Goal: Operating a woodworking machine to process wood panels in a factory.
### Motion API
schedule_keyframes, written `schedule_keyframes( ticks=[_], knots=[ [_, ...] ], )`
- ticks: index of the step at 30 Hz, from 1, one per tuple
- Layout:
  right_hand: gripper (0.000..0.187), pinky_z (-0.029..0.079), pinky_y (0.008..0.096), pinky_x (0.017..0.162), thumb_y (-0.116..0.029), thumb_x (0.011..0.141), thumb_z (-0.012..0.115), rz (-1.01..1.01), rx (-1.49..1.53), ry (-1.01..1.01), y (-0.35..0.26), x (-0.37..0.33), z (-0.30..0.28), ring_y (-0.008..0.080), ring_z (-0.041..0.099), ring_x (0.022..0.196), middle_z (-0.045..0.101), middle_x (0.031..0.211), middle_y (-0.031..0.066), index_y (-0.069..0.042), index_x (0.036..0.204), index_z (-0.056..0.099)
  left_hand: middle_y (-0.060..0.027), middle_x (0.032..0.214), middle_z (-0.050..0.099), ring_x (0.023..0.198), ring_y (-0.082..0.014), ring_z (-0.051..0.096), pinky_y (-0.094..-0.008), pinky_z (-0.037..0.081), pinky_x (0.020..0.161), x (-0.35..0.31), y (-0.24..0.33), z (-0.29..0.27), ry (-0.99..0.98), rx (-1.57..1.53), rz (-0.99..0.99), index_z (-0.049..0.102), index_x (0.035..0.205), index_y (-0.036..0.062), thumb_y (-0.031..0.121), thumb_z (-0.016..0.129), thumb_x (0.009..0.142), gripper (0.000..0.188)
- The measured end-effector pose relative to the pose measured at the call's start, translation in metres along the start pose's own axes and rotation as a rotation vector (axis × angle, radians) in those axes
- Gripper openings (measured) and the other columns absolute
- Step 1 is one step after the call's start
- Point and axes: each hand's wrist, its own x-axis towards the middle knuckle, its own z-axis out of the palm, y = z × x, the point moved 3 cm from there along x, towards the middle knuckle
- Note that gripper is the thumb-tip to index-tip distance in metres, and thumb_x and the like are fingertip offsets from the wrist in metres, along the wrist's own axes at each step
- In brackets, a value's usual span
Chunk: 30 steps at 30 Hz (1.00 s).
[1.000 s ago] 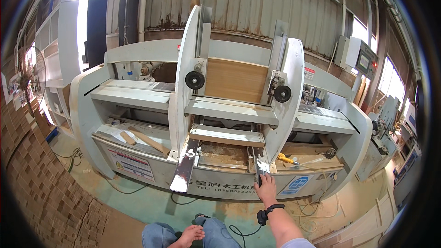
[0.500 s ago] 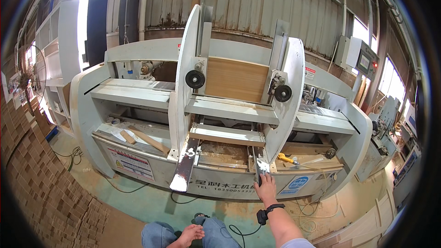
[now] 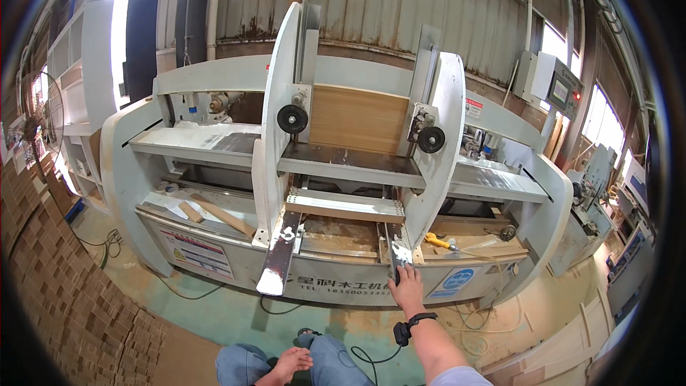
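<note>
My right hand [image 3: 408, 289] reaches forward, its fingers stretched over the dark front end of the right-hand rail [image 3: 398, 249] of a large pale woodworking machine [image 3: 214, 239]. Over my lap rests my left hand [image 3: 293, 362], fingers loosely extended and nothing visible in it. Between two upright white side plates stands a light-brown wood board [image 3: 359, 120]. Below it runs a dark bed [image 3: 350, 158]. Lower down, a white-topped crossbar [image 3: 346, 201] spans the two rails. The left-hand rail [image 3: 280, 256] ends in worn white paint.
Black handwheels [image 3: 292, 119] sit on the side plates. A yellow air gun [image 3: 441, 242] and wood strips [image 3: 218, 212] lie on the lower ledge. Stacked wood pieces [image 3: 78, 300] fill the left side. A control panel [image 3: 564, 93] hangs at right; cables cross the floor.
The view has shifted slightly. The bed below the wood board shows dark where it was pale before. Both hands keep nearly the same pose, the right still on the rail end.
</note>
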Motion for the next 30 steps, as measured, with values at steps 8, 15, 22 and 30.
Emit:
schedule_keyframes(
  ticks=[8, 15, 22, 30],
  knots=[
    [0.053, 0.035, 0.0483, 0.093, -0.037, 0.076, 0.059, -0.005, 0.002, 0.012, 0.0007, -0.0007, 0.0003, 0.0336, 0.029, 0.124, 0.035, 0.134, 0.008, -0.014, 0.122, 0.045, -0.0106, 0.08, 0.061, 0.072, -0.0212, 0.062, -0.028, 0.05, 0.063, 0.0016, -0.0014, -0.0015, 0.006, 0.011, -0.019, 0.052, 0.094, 0.0036, 0.02, 0.053, 0.086, 0.018],
    [0.053, 0.035, 0.0479, 0.094, -0.037, 0.075, 0.059, -0.005, 0.006, 0.019, 0.0026, -0.0011, 0.0031, 0.0338, 0.029, 0.124, 0.036, 0.134, 0.0079, -0.014, 0.122, 0.045, -0.0109, 0.08, 0.061, 0.072, -0.0214, 0.063, -0.0279, 0.05, 0.063, -0.0012, -0.0021, -0.0014, 0.015, 0.013, -0.02, 0.052, 0.095, 0.0032, 0.021, 0.053, 0.086, 0.02],
    [0.054, 0.035, 0.0468, 0.094, -0.037, 0.075, 0.058, -0.008, 0.0, 0.033, 0.0038, -0.0012, 0.0029, 0.0336, 0.03, 0.123, 0.036, 0.133, 0.008, -0.014, 0.122, 0.045, -0.0112, 0.08, 0.061, 0.072, -0.0219, 0.062, -0.0293, 0.05, 0.064, 0.002, -0.0032, -0.0014, 0.023, 0.042, -0.024, 0.052, 0.095, 0.0027, 0.022, 0.052, 0.087, 0.021],
    [0.054, 0.033, 0.0462, 0.095, -0.037, 0.076, 0.058, -0.016, 0.007, 0.021, 0.0032, 0.0003, 0.0022, 0.0331, 0.029, 0.124, 0.036, 0.134, 0.0081, -0.015, 0.123, 0.045, -0.0111, 0.079, 0.061, 0.071, -0.022, 0.062, -0.0303, 0.049, 0.063, 0.0031, -0.0044, -0.0016, 0.035, 0.05, -0.021, 0.052, 0.094, 0.0034, 0.023, 0.052, 0.087, 0.021]
  ],
)
